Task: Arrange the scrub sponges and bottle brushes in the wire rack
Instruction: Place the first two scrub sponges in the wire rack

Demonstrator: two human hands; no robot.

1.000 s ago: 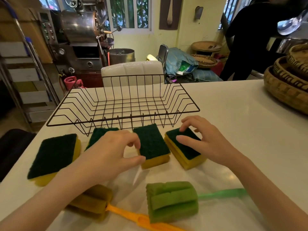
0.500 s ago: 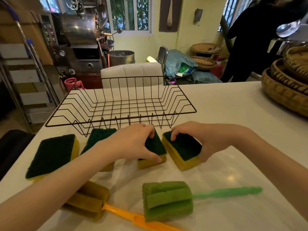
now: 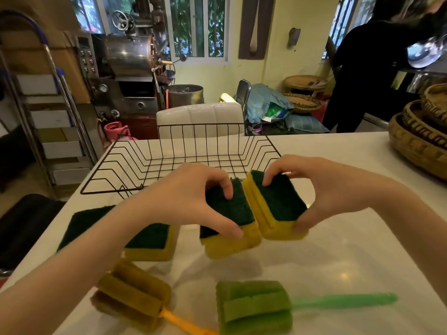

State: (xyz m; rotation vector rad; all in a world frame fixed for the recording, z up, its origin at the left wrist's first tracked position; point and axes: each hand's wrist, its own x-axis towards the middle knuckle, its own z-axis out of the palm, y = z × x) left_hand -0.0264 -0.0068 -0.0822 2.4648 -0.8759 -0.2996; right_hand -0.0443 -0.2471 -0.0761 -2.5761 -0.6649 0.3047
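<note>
An empty black wire rack (image 3: pixel 150 163) stands on the white table. My left hand (image 3: pixel 191 197) grips a yellow scrub sponge with a dark green pad (image 3: pixel 232 228), lifted off the table. My right hand (image 3: pixel 321 189) grips a second such sponge (image 3: pixel 278 209) right beside it, their edges touching. Two more sponges lie on the table: one (image 3: pixel 154 240) under my left forearm and one (image 3: pixel 84 221) further left. Closer to me lie a mustard foam bottle brush with an orange handle (image 3: pixel 130 296) and a green foam bottle brush (image 3: pixel 254 308).
Stacked woven baskets (image 3: pixel 420 139) sit at the table's right edge. A white padded chair (image 3: pixel 200 117) stands behind the rack. A person in black (image 3: pixel 362 76) stands at the back right. Metal shelving and a roasting machine (image 3: pixel 130 68) are at the back left.
Both hands closed on a sponge each and raised them off the table toward the rack's front edge. The view has tilted and moved closer.
</note>
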